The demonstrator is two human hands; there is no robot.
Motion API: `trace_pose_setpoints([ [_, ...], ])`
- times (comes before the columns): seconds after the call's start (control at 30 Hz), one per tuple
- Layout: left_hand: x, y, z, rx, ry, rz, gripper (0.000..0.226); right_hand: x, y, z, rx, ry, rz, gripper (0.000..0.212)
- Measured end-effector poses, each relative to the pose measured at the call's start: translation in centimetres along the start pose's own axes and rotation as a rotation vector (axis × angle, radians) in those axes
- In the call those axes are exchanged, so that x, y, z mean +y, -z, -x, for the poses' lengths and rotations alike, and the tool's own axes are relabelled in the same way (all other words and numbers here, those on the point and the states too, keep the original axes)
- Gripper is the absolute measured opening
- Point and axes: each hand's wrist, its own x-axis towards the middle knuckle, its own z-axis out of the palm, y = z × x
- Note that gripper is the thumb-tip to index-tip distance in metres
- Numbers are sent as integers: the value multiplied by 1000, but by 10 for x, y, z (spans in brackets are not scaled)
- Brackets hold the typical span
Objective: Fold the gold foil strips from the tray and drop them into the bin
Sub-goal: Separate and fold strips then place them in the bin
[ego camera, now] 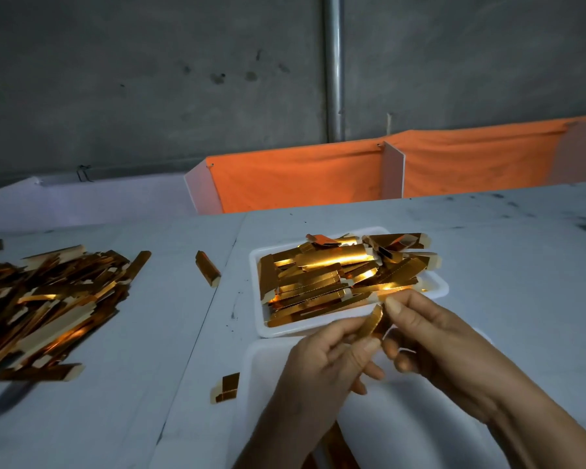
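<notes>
Head camera looks down at two bare hands working just in front of a white shallow foam tray (435, 292) heaped with shiny gold foil strips (339, 272). Both hands hold one thin gold foil strip (372, 322) between them, right at the near edge of that tray. The left hand (322, 363) has its thumb and fingers pinched on the lower end of the strip, and the right hand (430, 330) has its thumb and fingertips pinched on the upper end. It looks like the fold is being made now, so the strip is not yet ready to drop. The strip is thin and slippery, so it could slide out of the pinch and fall back among the unfolded ones, or the crease could come out crooked if the two ends are not lined up. Pulling too hard might tear it. Nearer than the tray sits a second white foam tray (261, 367), partly hidden by the hands, and no strips show in the part I can see. Far to the left of the tray lies a big loose heap of gold strips (55, 306) on the pale grey table (521, 265). Two stray gold pieces (207, 268) lie between the heap and the tray. I cannot tell which thing is the bin.
</notes>
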Motion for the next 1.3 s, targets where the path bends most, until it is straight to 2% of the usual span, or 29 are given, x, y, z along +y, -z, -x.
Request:
trace_pose_setpoints([
  [0.1,-1,7,1,-76,45,-1,30,-1,6,-3,1,-56,-28,29],
  [0.2,-4,5,3,7,-55,-329,23,1,6,-5,29,-118,7,22],
  [0.27,-1,2,3,47,-95,-451,38,2,6,-6,52,-132,-4,20],
  [0.33,1,1,3,47,-43,-462,66,3,5,-6,70,-132,-32,19],
  [0.4,0,0,3,53,-35,-497,77,2,5,-7,76,-125,-47,18],
  [0.47,-2,1,4,66,-28,-501,70,2,4,-8,84,-123,-47,17],
  [0.6,-4,4,3,21,-38,-492,42,0,2,-6,88,-89,-31,7],
  [0.63,-4,5,3,15,-17,-474,39,0,3,-5,82,-66,-21,10],
  [0.7,-5,6,1,12,3,-432,40,0,3,-4,52,-30,40,15],
  [0.8,-6,8,1,29,8,-391,46,-2,3,-1,33,-15,102,12],
  [0.93,-4,7,1,14,20,-374,60,-5,4,2,0,30,223,20],
  [1.0,-4,9,1,10,25,-349,56,-8,4,3,-47,52,266,21],
  [1.07,-3,10,2,8,37,-326,50,-10,4,6,-106,55,289,10],
  [1.13,-2,10,4,27,52,-290,49,-11,5,7,-146,48,306,14],
  [1.3,-2,11,4,76,60,-249,35,-8,5,6,-113,83,303,14],
])
